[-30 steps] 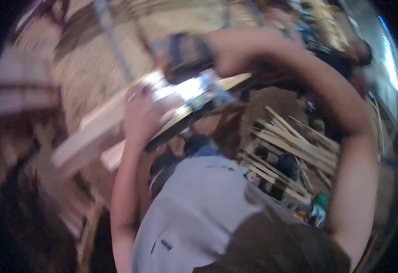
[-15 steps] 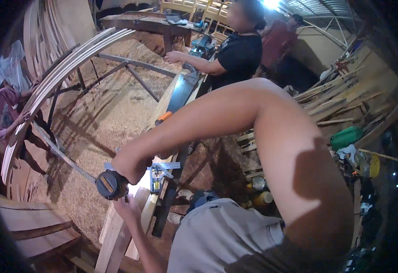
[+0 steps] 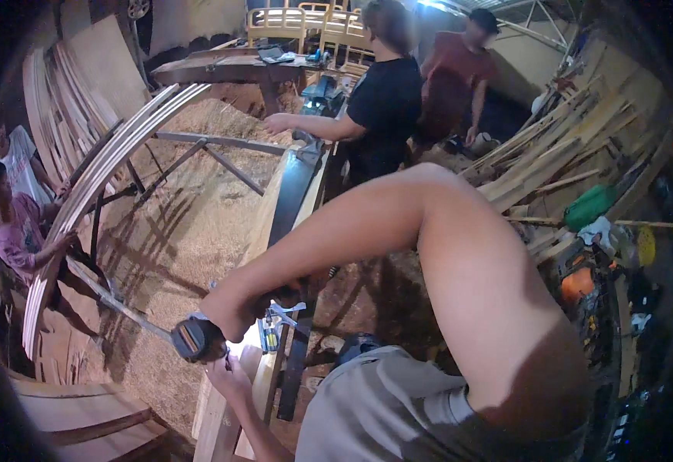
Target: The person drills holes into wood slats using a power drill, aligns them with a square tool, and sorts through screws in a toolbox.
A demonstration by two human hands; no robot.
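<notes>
My right hand point(image 3: 230, 309) reaches across from the right, fingers wrapped round a black power tool point(image 3: 197, 339) with a round end. Below that tool my left hand point(image 3: 229, 379) has its fingertips pinched together at the lit spot; what they hold is too small to tell. Both hands are over long pale wooden boards point(image 3: 217, 427). Beside the bright light lies a combination square point(image 3: 271, 337) with a yellow vial, partly covered by my right forearm.
Ahead, a person in a black shirt point(image 3: 386, 96) stands at a machine with a long metal bed point(image 3: 294, 189). Two people at left hold bent wooden strips point(image 3: 94, 169) on a metal frame point(image 3: 232, 163). Sawdust covers the floor point(image 3: 171, 254). Lumber point(image 3: 552, 165) piles up at right.
The view has shifted, so my hands and the tool sit slightly lower and farther right. The orange-handled thing on the board is now hidden behind my forearm. My grip looks the same.
</notes>
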